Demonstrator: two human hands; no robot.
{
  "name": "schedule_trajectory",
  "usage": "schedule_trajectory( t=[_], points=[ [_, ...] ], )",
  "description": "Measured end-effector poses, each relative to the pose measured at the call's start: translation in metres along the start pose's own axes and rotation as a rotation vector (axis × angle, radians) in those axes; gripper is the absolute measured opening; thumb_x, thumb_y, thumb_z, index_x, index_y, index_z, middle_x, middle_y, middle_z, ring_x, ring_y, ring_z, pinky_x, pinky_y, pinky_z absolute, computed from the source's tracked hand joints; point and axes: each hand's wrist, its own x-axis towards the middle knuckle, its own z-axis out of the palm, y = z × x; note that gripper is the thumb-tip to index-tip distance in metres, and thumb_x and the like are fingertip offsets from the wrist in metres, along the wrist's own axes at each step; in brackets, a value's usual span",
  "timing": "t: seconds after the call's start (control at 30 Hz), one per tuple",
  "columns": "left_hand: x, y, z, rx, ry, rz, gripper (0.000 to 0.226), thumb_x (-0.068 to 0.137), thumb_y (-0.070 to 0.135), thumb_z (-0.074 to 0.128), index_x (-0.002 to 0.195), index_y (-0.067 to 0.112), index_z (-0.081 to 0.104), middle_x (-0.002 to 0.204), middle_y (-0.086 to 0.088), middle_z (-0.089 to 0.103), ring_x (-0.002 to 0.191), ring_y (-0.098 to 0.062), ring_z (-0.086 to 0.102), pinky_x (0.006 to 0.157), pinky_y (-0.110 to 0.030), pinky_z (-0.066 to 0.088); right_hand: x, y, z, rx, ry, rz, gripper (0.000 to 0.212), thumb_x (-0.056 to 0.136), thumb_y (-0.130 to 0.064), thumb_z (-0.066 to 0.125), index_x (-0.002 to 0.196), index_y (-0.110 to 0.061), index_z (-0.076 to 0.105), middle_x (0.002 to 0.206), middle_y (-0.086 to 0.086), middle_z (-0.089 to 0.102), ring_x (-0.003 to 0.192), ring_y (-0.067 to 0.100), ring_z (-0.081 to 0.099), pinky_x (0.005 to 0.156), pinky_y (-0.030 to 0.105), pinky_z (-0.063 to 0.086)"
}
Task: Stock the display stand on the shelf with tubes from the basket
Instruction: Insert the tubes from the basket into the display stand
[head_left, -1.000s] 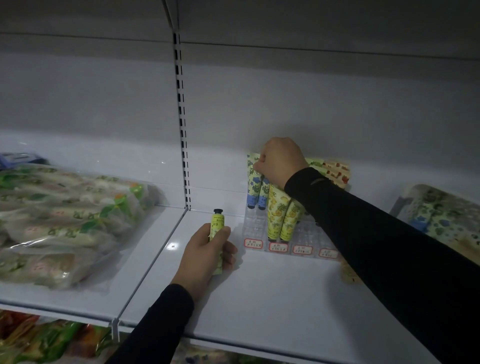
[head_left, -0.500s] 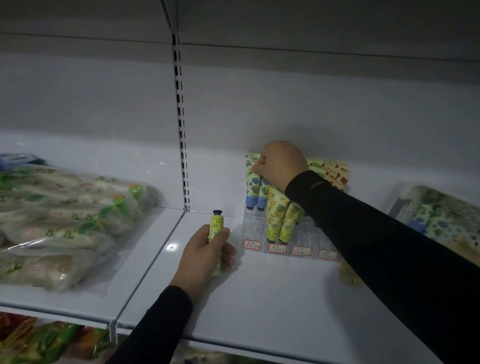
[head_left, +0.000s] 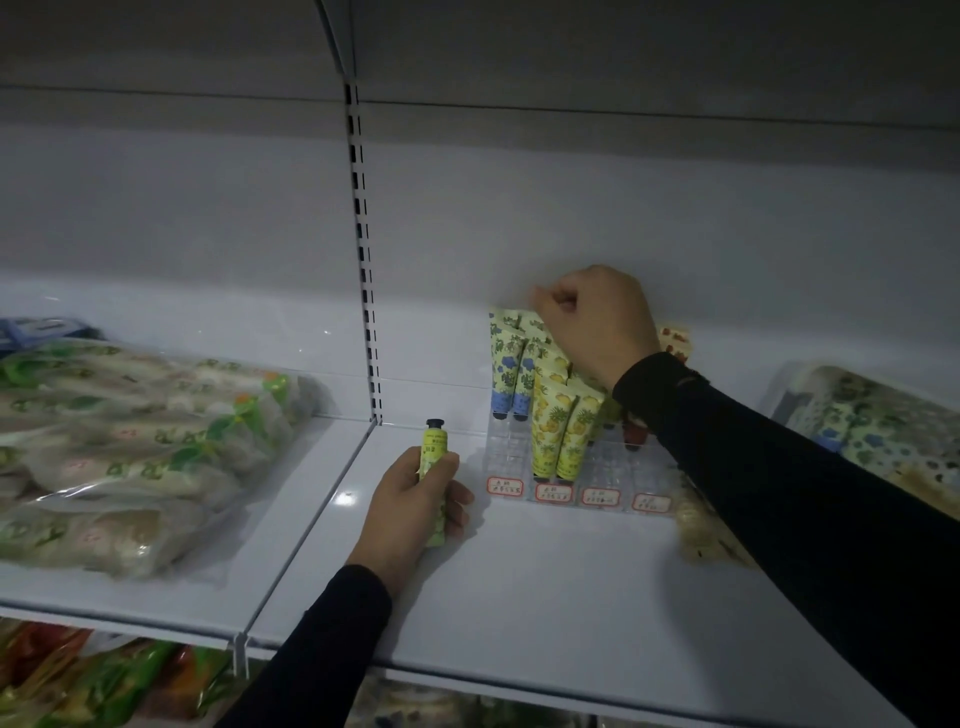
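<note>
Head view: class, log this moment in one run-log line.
left hand: holds yellow-green tube | right hand: at tubes in display stand | front slots: partly unfilled

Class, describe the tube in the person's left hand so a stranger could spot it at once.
Find the white shelf and the clear display stand on it. Just left of the stand, the left hand rests on the shelf holding a yellow-green tube. Unlike the tubes in the stand, its black cap points up.

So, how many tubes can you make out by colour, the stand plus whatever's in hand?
Blue-flowered tubes, in stand: 2
Yellow pineapple tubes, in stand: 2
Red-patterned tube, partly hidden: 1
Green tube, in left hand: 1
Total: 6 visible; right hand may hide more.
</note>
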Motion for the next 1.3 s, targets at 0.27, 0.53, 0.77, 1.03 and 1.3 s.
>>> schedule_trajectory(
  t=[0.27,0.53,0.77,1.03,1.3],
  points=[
    [-0.013,0.017,0.008,0.046,0.017,0.051,0.025,0.095,0.024,0.062,0.092,-0.001,0.069,0.071,-0.002,0.060,0.063,-0.012,0.057,0.061,-0.026,0.048,-0.064,-0.002,-0.025,0.107,-0.112,0.030,0.046,0.095,-0.040,0.055,0.067,-0.004,0.064,0.064,0.009,0.061,0.063,0.020,0.054,0.062,0.020,0.042],
    [-0.023,0.048,0.031,-0.154,-0.096,0.046,0.013,0.095,0.015,0.062,0.093,0.003,0.057,0.075,-0.007,0.064,0.069,-0.021,0.066,0.071,-0.036,0.058,-0.111,-0.011,-0.025,0.402,-0.501,0.192,0.037,0.094,-0.045,0.053,0.115,-0.019,0.068,0.110,-0.006,0.070,0.099,0.005,0.064,0.089,0.031,0.053],
    [-0.032,0.051,0.039,-0.257,-0.115,-0.034,0.010,0.092,0.009,0.066,0.095,0.006,0.058,0.090,-0.012,0.070,0.077,-0.026,0.067,0.075,-0.034,0.058,-0.122,-0.001,-0.042,0.681,-0.570,0.421,0.025,0.093,-0.021,0.062,0.112,-0.005,0.065,0.104,0.004,0.066,0.061,-0.002,0.063,0.054,0.012,0.049],
    [-0.032,0.051,0.035,-0.161,-0.192,-0.139,0.010,0.090,0.011,0.067,0.083,0.006,0.062,0.074,-0.011,0.062,0.062,-0.022,0.063,0.060,-0.029,0.056,-0.113,0.013,-0.051,0.892,-0.302,0.612,0.024,0.086,-0.021,0.071,0.102,-0.004,0.068,0.093,0.007,0.072,0.069,0.010,0.069,0.064,0.019,0.056],
    [-0.029,0.040,0.029,0.113,-0.284,-0.053,0.027,0.088,0.031,0.069,0.094,0.006,0.068,0.082,-0.014,0.069,0.071,-0.020,0.061,0.075,-0.033,0.055,-0.105,0.012,-0.055,1.042,-0.254,0.628,0.017,0.089,-0.009,0.066,0.103,0.000,0.069,0.094,0.011,0.071,0.080,0.018,0.068,0.078,0.025,0.058]
  ],
)
